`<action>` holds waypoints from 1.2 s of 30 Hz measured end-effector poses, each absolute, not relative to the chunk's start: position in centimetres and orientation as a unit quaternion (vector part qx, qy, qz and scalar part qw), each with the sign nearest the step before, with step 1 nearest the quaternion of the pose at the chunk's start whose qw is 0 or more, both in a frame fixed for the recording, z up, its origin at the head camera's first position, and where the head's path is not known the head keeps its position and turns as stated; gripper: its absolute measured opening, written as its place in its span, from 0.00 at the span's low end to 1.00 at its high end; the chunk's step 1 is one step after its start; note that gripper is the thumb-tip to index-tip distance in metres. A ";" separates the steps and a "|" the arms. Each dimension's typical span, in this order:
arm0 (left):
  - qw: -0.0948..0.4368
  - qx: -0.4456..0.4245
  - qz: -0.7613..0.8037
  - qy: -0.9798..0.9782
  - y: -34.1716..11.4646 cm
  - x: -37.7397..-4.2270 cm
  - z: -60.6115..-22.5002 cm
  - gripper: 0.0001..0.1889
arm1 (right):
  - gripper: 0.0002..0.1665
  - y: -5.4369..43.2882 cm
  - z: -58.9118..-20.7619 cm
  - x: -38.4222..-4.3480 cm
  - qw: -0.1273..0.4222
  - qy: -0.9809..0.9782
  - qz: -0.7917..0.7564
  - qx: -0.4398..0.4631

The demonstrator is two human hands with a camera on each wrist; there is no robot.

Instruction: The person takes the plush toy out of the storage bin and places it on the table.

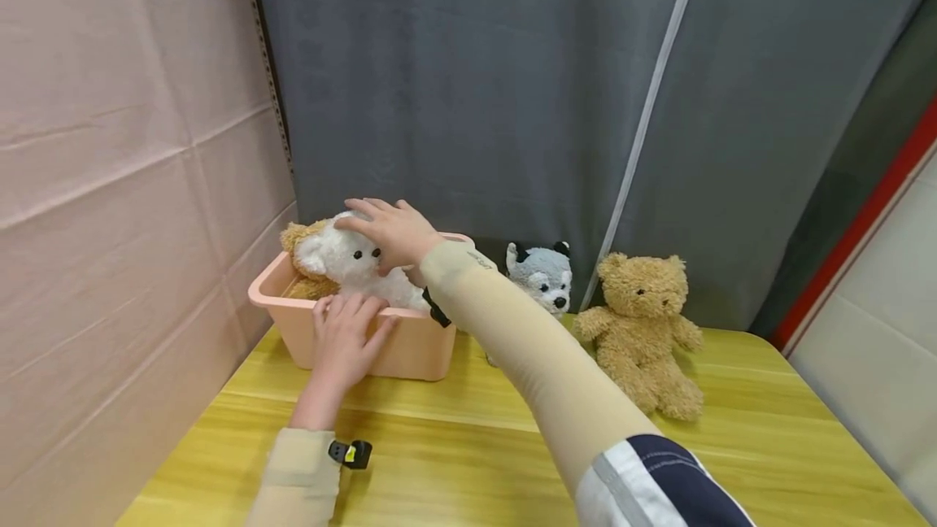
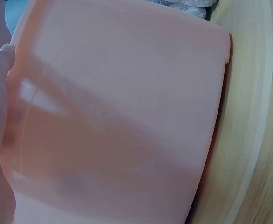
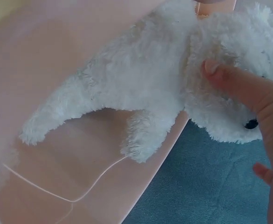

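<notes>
A white plush animal (image 1: 350, 254) with dark eyes lies in a pink plastic bin (image 1: 417, 352), its head above the rim. My right hand (image 1: 398, 234) rests on its head with fingers stretched across the top; the right wrist view shows the thumb (image 3: 236, 84) pressed into the white fur (image 3: 136, 70). My left hand (image 1: 347, 340) grips the bin's front rim, fingers over the edge and thumb along the outer wall. Behind the white plush, a tan plush (image 1: 311, 287) sits in the bin's left end, partly hidden.
On the wooden table (image 1: 439, 454), a grey-and-white plush dog (image 1: 540, 275) sits right of the bin, partly behind my right forearm. Farther right sits a tan teddy bear (image 1: 644, 332). A grey curtain (image 1: 468, 88) hangs behind, and a pale pink cloth wall (image 1: 124, 210) stands left.
</notes>
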State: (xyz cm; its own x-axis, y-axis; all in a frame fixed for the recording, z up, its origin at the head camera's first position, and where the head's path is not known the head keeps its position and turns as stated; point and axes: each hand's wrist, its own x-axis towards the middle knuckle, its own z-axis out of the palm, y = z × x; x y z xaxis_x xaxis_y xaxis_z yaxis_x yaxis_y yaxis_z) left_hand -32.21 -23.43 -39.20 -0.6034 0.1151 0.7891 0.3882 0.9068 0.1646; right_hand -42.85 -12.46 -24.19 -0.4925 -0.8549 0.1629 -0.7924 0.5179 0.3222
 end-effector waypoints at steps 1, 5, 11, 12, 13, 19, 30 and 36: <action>0.421 -0.142 -0.163 -0.881 -23.4 -32.2 -39.2 0.13 | 0.56 -12.5 -24.2 -42.9 0.155 -0.854 -0.103 0.486; 0.418 -0.141 -0.166 -0.882 -23.3 -32.1 -39.2 0.13 | 0.56 -12.3 -24.3 -43.1 0.159 -0.840 -0.104 0.508; 0.415 -0.144 -0.168 -0.883 -23.0 -32.1 -39.3 0.13 | 0.58 -11.8 -24.3 -43.6 0.173 -0.831 -0.106 0.519; 0.414 -0.144 -0.169 -0.883 -22.9 -32.1 -39.3 0.13 | 0.58 -11.6 -24.3 -43.7 0.179 -0.828 -0.107 0.520; 0.414 -0.144 -0.170 -0.882 -22.9 -32.1 -39.3 0.14 | 0.58 -11.5 -24.2 -43.8 0.186 -0.826 -0.109 0.520; 0.417 -0.146 -0.172 -0.881 -22.7 -32.1 -39.4 0.14 | 0.55 -10.6 -23.6 -44.0 0.189 -0.826 -0.104 0.520; 0.424 -0.151 -0.178 -0.875 -22.9 -32.7 -39.5 0.13 | 0.49 -8.5 -21.5 -44.4 0.167 -0.859 -0.034 0.483; 0.423 -0.157 -0.179 -0.874 -22.9 -33.1 -39.5 0.13 | 0.49 -6.5 -19.8 -44.8 0.179 -0.868 0.047 0.460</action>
State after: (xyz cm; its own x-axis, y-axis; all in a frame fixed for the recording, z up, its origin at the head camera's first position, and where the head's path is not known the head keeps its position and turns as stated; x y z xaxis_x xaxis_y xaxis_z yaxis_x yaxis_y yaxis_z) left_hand -33.12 -22.85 -39.49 -0.5923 0.1236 0.7962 0.4263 0.8866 0.1795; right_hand -44.83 -6.50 -19.84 -0.5120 -0.7825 0.3544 -0.8162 0.5717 0.0831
